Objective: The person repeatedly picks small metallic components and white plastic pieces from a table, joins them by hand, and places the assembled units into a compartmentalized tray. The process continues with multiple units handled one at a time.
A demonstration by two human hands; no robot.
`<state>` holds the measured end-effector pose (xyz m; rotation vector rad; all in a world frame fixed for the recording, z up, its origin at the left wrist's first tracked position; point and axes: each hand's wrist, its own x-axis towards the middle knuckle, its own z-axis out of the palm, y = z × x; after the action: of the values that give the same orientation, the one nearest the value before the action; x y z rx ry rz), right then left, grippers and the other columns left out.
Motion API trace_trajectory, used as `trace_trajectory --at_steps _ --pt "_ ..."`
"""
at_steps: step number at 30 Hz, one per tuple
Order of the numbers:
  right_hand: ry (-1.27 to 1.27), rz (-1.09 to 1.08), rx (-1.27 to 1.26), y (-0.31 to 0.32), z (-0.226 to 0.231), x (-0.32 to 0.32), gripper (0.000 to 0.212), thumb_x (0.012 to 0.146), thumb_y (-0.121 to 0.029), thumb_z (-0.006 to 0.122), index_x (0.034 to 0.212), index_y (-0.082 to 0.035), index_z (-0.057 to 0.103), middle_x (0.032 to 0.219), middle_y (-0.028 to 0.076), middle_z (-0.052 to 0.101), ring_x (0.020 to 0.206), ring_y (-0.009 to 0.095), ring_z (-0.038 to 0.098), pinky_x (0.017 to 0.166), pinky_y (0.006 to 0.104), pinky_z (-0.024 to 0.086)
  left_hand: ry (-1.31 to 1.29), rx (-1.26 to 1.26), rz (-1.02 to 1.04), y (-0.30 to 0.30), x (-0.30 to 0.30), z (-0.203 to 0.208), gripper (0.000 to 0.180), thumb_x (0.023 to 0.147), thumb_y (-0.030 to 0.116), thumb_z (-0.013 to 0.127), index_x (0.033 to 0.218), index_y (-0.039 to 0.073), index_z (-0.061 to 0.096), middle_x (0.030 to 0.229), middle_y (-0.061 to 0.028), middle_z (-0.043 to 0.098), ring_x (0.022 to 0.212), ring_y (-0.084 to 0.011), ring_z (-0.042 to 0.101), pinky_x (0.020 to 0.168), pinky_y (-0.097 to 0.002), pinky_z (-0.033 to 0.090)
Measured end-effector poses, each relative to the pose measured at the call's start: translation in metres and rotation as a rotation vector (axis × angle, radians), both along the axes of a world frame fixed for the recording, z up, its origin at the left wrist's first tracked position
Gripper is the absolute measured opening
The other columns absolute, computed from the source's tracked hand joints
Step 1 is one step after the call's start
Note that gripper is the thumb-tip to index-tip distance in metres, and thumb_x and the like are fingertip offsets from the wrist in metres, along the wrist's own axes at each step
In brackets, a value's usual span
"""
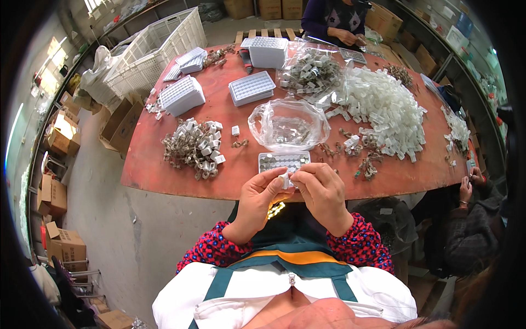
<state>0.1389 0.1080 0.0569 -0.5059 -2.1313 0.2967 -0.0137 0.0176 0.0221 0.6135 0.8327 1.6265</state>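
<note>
My left hand [256,202] is closed around a small white plastic battery case [285,180] at the table's near edge. A lit yellow string of lights [275,210] hangs just below it. My right hand [324,193] meets it from the other side, thumb and fingers pinched together; what sits between those fingertips is hidden. Right behind my hands lies a white tray [260,164] with round pockets and several silver discs. An open clear plastic bag [263,131] stands beyond the tray. To the left is a heap of coiled wire lights with white cases [196,148].
White plastic pieces [386,109] form a large pile on the right of the red table [246,186]. Stacked white trays [183,96] stand at the back and left. One person [342,22] works across the table, another [471,219] at the right. A white crate [159,57] stands behind.
</note>
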Motion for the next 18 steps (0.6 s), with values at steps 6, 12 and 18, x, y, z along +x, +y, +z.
trace_trajectory --at_steps 6,12,18 --pt "-0.024 0.006 0.016 -0.0004 0.0013 0.0020 0.016 0.079 -0.004 0.077 0.093 -0.008 0.070 0.095 0.004 0.065 0.085 0.024 0.066 0.070 0.0362 0.053 0.120 -0.023 0.015 -0.0006 0.0014 0.0011 0.035 0.103 0.015 0.061 0.131 -0.006 0.059 0.113 -0.0154 0.070 0.098 -0.0207 0.072 0.088 -0.0336 0.061" --pt "-0.048 -0.016 0.003 -0.0009 0.0014 0.0028 0.016 0.079 -0.004 0.077 0.093 -0.007 0.070 0.095 0.005 0.065 0.083 0.025 0.066 0.069 0.0359 0.053 0.155 -0.015 0.023 -0.0026 0.0010 0.0011 0.036 0.102 0.014 0.062 0.131 -0.006 0.060 0.116 -0.0132 0.070 0.098 -0.0166 0.070 0.089 -0.0298 0.060" --pt "-0.079 0.014 0.010 -0.0019 0.0018 0.0056 0.022 0.078 -0.006 0.076 0.099 -0.006 0.068 0.097 0.005 0.062 0.087 0.024 0.065 0.073 0.0369 0.054 0.145 0.010 0.018 -0.0017 0.0014 -0.0030 0.036 0.103 0.015 0.062 0.131 -0.007 0.061 0.114 -0.0131 0.071 0.099 -0.0162 0.070 0.089 -0.0295 0.059"
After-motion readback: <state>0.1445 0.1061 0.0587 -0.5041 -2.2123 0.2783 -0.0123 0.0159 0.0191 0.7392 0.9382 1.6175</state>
